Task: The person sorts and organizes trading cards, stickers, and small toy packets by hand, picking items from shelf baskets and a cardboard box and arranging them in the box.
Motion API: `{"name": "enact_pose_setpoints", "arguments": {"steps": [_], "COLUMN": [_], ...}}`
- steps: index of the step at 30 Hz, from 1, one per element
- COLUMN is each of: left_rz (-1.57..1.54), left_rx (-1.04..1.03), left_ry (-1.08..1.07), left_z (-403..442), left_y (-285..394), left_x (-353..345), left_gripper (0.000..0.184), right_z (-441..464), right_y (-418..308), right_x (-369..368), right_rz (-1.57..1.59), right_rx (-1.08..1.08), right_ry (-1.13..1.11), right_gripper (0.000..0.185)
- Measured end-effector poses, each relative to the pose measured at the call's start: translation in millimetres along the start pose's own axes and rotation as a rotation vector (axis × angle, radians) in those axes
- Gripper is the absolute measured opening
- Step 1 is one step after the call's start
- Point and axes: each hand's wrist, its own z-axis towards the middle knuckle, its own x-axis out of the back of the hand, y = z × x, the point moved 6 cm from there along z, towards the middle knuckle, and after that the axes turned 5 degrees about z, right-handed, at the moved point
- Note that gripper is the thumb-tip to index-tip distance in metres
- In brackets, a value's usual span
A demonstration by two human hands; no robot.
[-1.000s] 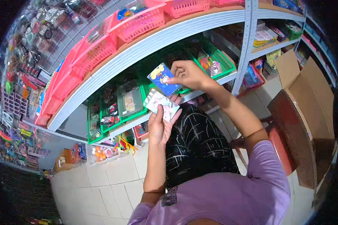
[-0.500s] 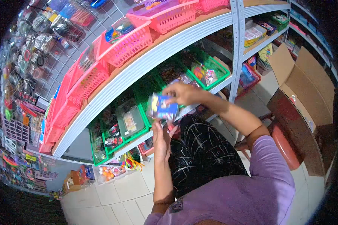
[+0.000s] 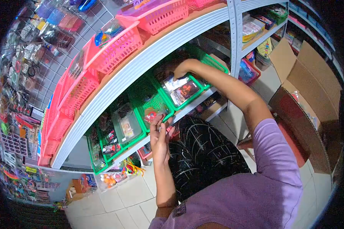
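My right hand (image 3: 184, 69) reaches into a green basket (image 3: 184, 105) on the middle shelf. Its bent fingers are closed at the edge of a white plastic packet (image 3: 176, 83); part of the fingers is hidden. A dark packet with a reddish picture (image 3: 187, 91) lies in front of it in the same basket. My left hand (image 3: 160, 143) is held palm up before the shelf, fingers apart. Just beyond its fingertips is a clear bag with something red and round (image 3: 151, 115), by the front of the neighbouring green basket (image 3: 146, 100); whether they touch is unclear.
Pink baskets (image 3: 114, 51) line the shelf above. A clear container (image 3: 127, 128) sits in a green basket to the left. A metal shelf post (image 3: 235, 42) rises to the right of my arm. An open cardboard box (image 3: 313, 126) stands at the right, beside a red stool (image 3: 290, 141).
My right hand has moved away from my left, up into the green basket. The blue packet that was between my hands no longer shows there. My left hand's fingers have spread.
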Motion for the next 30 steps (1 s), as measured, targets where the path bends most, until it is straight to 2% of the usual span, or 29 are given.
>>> {"name": "enact_pose_setpoints", "arguments": {"steps": [3,4,7,12,13,14,17,19,21,23,26,29,30], "left_rz": [-0.010,-0.007,-0.009,0.028,0.022,0.014,0.006,-0.002,0.023,0.075,0.151,0.228,0.264], "left_rx": [0.034,0.038,0.052,0.020,0.018,0.018,0.013,-0.010,-0.017,-0.021,-0.074,-0.262,-0.288], "left_ry": [0.014,0.015,0.013,-0.011,-0.003,0.001,0.002,-0.041,-0.076,-0.128,-0.228,-0.394,-0.483], "left_z": [-2.1,-2.0,-4.0,-7.8,-8.4,-8.8,-6.9,-4.8,-3.5,-2.7,-3.6,-5.5,-8.9], "left_y": [1.7,1.7,1.6,4.6,4.2,4.0,2.4,3.0,5.6,10.3,22.6,39.8,45.4], "left_x": [-2.3,-2.4,-3.3,-2.8,-1.4,0.9,5.4,0.2,-11.8,-27.9,-60.8,-111.7,-132.8], "left_gripper": [0.034,0.034,0.034,0.037,0.037,0.036,0.035,0.035,0.036,0.037,0.039,0.037,0.038], "right_z": [-15.5,-37.3,-8.6,17.7,-1.0,-14.5,9.7,-59.9,-105.2,-132.6,-204.0,-301.8,-334.6], "right_y": [-15.8,-36.2,-5.3,-1.2,-19.5,-22.2,16.1,-48.8,-76.4,-89.6,-105.2,-117.0,-124.1], "right_x": [17.8,41.1,52.2,24.9,28.8,30.5,-4.7,17.7,22.9,12.6,6.7,-4.9,-7.8], "right_rz": [0.048,-0.069,-0.081,-0.209,-0.210,-0.117,0.376,0.089,0.234,0.119,0.160,0.124,0.176], "right_rx": [0.121,0.064,0.072,0.210,0.238,0.075,-0.294,-0.163,0.024,0.238,0.302,0.380,0.321], "right_ry": [0.177,0.232,0.651,0.749,0.758,0.606,0.439,0.259,0.502,0.668,0.732,1.034,1.116], "right_gripper": [0.055,0.051,0.046,0.045,0.045,0.046,0.044,0.041,0.037,0.036,0.036,0.033,0.031]}}
